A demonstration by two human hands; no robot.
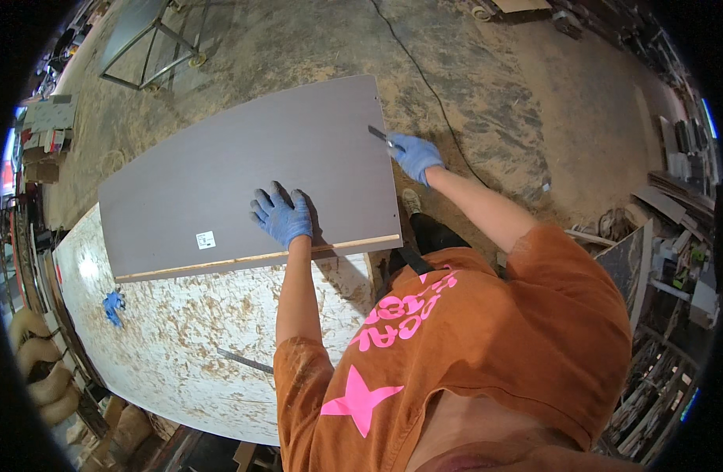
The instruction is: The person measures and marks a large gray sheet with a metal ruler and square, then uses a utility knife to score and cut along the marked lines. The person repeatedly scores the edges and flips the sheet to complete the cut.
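A large grey panel (243, 173) lies over the white worktable (204, 338), with a small white label (206, 240) on its top face. My left hand (283, 219), in a blue glove with dark fingertips, rests on the panel with fingers spread. At the panel's right edge my right hand (415, 156), gloved the same way, is closed round a dark flat-bladed tool (377, 134). That tool's blade reaches over the panel's edge; its exact kind cannot be made out. A light wood-coloured strip (259, 258) runs along the panel's near edge.
Brown residue marks the worktable, where a crumpled blue glove (113, 307) and a narrow grey strip (245, 362) lie. A black cable (424, 75) crosses the dusty floor. A metal-framed cart (153, 47) stands far left. Stacked boards (668, 208) are at the right; ribbed hoses (43, 377) at the left.
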